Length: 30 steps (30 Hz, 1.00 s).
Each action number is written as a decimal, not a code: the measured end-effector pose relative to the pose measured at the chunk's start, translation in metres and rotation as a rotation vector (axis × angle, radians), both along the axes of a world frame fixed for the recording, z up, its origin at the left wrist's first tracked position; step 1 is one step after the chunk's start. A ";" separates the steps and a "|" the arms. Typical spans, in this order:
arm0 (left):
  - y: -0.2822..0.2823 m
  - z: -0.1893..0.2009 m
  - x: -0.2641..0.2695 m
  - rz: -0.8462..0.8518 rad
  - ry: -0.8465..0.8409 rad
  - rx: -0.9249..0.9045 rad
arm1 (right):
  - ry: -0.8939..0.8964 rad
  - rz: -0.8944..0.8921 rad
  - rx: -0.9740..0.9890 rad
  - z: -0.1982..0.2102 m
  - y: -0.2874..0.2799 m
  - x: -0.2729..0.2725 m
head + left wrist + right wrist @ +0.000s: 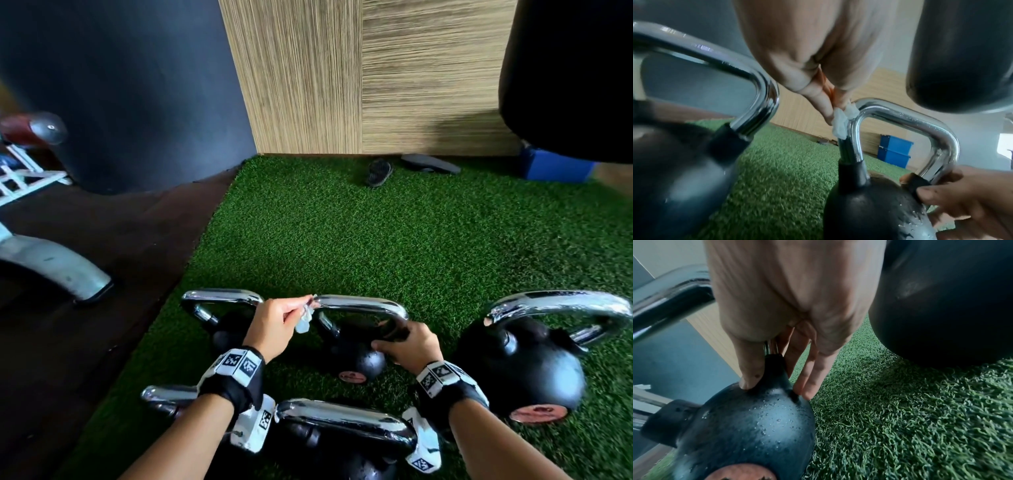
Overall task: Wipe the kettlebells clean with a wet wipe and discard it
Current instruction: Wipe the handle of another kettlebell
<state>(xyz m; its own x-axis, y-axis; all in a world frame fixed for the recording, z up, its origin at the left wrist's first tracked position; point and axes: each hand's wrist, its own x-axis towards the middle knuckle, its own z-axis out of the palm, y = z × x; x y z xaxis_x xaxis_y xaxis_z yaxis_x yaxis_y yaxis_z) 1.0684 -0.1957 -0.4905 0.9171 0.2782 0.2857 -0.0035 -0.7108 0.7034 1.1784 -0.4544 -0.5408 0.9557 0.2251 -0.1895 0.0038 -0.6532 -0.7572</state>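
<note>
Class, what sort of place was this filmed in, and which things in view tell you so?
Probably a gym: black kettlebells with chrome handles stand on green artificial turf, a black punching bag hangs on the right, and a grey machine base sits on the left.

Green artificial turf mat (394, 240) on a dark brown floor (102, 246)

5 black round kettlebells with chrome handles stand on the turf's near part: far left (222, 322), middle (356, 356), right (534, 373), and 2 nearest, left (164, 401) and centre (342, 431). At the far edge lie a dark ribbed sandal (379, 173), a flat dark slipper (430, 163) and a blue box (555, 165).
</note>
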 end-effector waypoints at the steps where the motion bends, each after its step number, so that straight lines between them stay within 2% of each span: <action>1: 0.000 -0.005 0.001 0.022 0.004 -0.041 | 0.000 0.000 -0.004 0.000 0.000 0.000; 11: -0.015 -0.041 0.015 0.085 0.214 -0.443 | -0.007 0.014 0.010 0.001 -0.001 0.002; 15: -0.012 -0.041 0.015 0.072 0.263 -0.451 | 0.010 0.009 0.008 0.006 -0.001 0.000; 22: -0.013 -0.035 0.009 0.107 0.275 -0.771 | 0.035 0.012 -0.026 0.015 -0.002 -0.005; 26: -0.014 -0.027 0.015 0.131 0.289 -0.791 | 0.044 0.025 -0.099 0.021 -0.011 -0.012; 30: -0.022 -0.011 0.045 0.112 0.319 -0.756 | 0.040 0.178 -0.205 0.030 -0.021 -0.017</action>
<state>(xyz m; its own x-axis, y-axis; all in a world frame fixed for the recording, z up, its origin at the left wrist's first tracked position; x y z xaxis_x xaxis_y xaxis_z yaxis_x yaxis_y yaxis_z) 1.1138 -0.2178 -0.5014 0.8776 0.3858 -0.2845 0.3201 -0.0298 0.9469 1.1614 -0.4754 -0.5109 0.8952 0.3423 -0.2854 0.1052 -0.7846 -0.6110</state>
